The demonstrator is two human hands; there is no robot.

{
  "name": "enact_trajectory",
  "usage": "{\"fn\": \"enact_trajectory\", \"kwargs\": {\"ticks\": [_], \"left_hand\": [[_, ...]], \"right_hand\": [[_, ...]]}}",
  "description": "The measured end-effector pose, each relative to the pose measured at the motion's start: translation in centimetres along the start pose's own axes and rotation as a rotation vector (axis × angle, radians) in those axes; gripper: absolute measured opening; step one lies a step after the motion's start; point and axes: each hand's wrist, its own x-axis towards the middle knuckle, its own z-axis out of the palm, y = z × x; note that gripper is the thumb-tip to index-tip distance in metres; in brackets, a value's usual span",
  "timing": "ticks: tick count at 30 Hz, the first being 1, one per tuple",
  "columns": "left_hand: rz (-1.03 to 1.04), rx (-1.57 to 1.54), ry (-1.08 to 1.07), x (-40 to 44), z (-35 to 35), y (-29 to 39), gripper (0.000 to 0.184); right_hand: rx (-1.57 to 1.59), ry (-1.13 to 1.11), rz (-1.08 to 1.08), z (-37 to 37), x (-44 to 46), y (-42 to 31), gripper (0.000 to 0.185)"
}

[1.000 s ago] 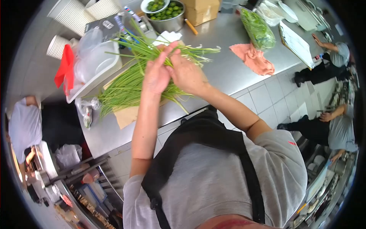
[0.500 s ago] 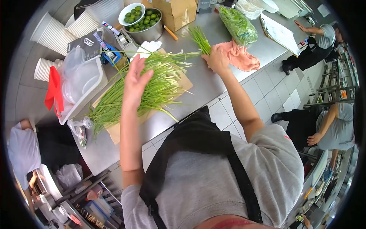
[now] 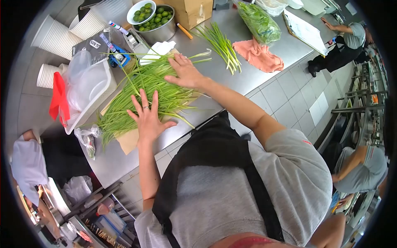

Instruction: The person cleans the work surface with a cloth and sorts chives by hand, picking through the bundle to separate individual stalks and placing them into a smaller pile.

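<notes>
Perhaps to steady them, my left hand (image 3: 149,122) and right hand (image 3: 186,74) spread wide over long green stalks (image 3: 175,98); these lie on a flat brown sheet (image 3: 128,142) by the grey steel table's (image 3: 108,167) near edge.

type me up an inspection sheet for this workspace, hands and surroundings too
surface: metal table; brown sheet under the large pile
job's things: large pile of green stalks; smaller bunch lying apart
clutter: pink cloth, bagged greens, clipboard, metal pot of green fruit
hands: left hand and right hand open over the pile; firmness of contact unclear
cables: nothing seen on the table
surroundings: tiled floor; other people at both sides
</notes>
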Motion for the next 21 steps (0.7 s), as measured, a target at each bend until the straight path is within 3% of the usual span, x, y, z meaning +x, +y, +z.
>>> {"fn": "enact_trajectory", "kwargs": {"ticks": [10,14,16,18,19,20,21], "left_hand": [[-0.046,-0.022,0.074,-0.9,0.9,-1.5,0.1],[-0.06,-0.062,0.099,-1.5,0.0,-1.5,0.098],[-0.018,-0.086,0.183,-2.4,-0.3,-1.9,0.095],[-0.052,-0.121,0.23,-3.5,-0.6,-2.6,0.091],[-0.052,-0.155,0.269,-4.1,-0.8,-3.1,0.088],[-0.081,-0.203,0.308,-4.8,-0.9,-3.4,0.081],[-0.132,-0.185,0.33,-5.4,-0.7,-3.9,0.081]], "right_hand": [[0.002,0.015,-0.126,1.3,0.9,-0.8,0.081],[0.078,0.234,-0.203,-2.3,0.5,0.8,0.053],[0.168,0.518,-0.105,-4.7,-0.6,3.3,0.04],[-0.085,0.686,0.067,-6.7,-1.7,8.4,0.026],[-0.399,0.718,0.191,-8.0,-2.8,10.0,0.021],[-0.651,0.892,-0.13,-7.7,-4.0,16.2,0.018],[-0.808,0.396,0.227,-10.3,-5.3,12.2,0.016]]}}
